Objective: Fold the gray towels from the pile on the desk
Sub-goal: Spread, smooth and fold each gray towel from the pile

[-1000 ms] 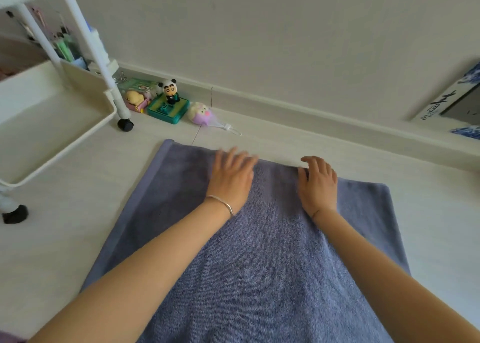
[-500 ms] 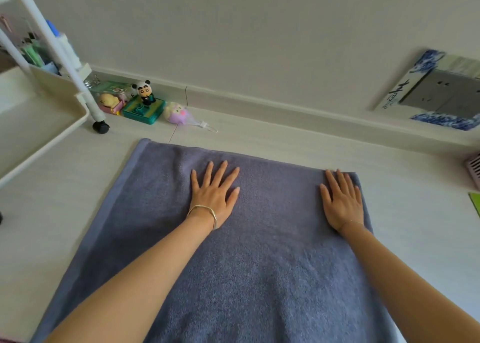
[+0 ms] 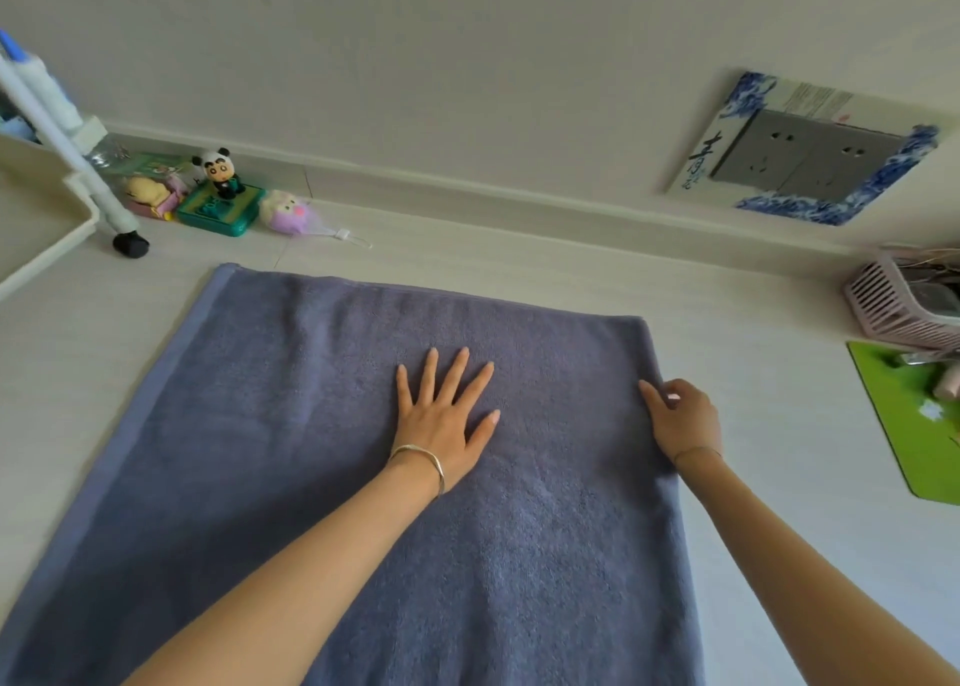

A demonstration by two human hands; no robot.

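Gray-blue terry towel (image 3: 311, 451): spread flat on pale table (image 3: 779, 373).
Left grip (image 3: 444, 415): fingers spread flat on towel middle.
Right grip (image 3: 680, 415): curled, pinching towel's right edge.

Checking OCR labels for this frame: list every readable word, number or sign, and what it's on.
"青": large brush character on the blue-and-white socket surround.
Smaller characters under it: too small to read.
Fine print along the surround's top: blurred.
Dark marks on the green base under the panda figure: unreadable.
Gray towel: no text.
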